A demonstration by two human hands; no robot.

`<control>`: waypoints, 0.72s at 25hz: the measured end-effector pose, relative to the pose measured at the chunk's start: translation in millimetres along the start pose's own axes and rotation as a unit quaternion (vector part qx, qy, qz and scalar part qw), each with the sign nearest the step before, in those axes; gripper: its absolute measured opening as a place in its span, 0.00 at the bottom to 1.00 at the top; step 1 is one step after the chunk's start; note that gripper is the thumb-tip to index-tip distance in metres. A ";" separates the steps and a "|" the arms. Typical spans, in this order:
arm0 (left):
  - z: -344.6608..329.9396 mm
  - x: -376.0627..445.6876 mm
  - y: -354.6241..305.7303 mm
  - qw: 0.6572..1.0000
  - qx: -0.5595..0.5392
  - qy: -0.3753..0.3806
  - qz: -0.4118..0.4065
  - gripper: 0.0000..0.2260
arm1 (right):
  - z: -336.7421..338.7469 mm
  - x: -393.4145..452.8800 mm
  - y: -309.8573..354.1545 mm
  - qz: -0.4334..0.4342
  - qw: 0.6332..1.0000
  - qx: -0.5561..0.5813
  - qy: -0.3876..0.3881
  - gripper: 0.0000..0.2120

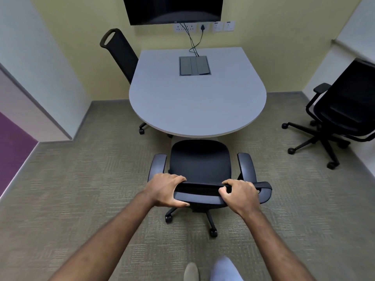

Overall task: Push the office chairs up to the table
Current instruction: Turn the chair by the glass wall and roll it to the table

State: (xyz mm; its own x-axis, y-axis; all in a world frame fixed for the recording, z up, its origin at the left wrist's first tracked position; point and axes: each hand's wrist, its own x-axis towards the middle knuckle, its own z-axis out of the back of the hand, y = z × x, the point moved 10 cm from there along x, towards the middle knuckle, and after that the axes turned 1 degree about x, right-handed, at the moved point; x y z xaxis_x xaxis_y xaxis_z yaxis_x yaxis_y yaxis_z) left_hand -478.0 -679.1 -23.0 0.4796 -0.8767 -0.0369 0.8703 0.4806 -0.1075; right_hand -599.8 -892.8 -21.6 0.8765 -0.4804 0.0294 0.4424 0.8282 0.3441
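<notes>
A black office chair (199, 161) with armrests stands in front of me, its seat front just at the rounded near edge of the grey table (194, 106). My left hand (167, 188) and my right hand (238, 192) both grip the top of its backrest. A second black chair (119, 51) sits tucked against the table's left side. A third black chair (343, 112) stands apart from the table at the right, near the wall.
A cable box (194, 65) is set in the tabletop, with cables running up to wall sockets (203, 27) under a dark screen (174, 9). Walls close in on the left and right. Grey carpet (81, 189) spreads around me; my feet (213, 270) show below.
</notes>
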 end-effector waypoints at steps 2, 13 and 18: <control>4.4 6.7 5.1 1.000 0.000 -0.003 0.002 0.41 | -1.0 10.5 0.8 0.001 1.000 -0.005 0.009 0.18; 2.9 15.3 10.2 0.999 -0.003 0.031 0.014 0.43 | -21.3 64.9 -47.7 -0.013 0.973 -0.072 0.219 0.14; -0.5 13.0 7.7 0.999 -0.009 0.036 0.018 0.43 | -24.1 58.8 -46.2 0.026 0.973 -0.087 0.210 0.17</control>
State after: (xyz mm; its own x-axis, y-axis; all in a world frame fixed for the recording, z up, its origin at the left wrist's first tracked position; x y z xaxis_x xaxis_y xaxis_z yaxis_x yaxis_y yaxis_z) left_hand -465.1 -686.8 -24.9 0.5001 -0.8587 -0.1120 0.8506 0.5113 -0.1226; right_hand -564.1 -952.3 -58.4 0.8827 -0.3063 -0.3564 0.3885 0.9024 0.1866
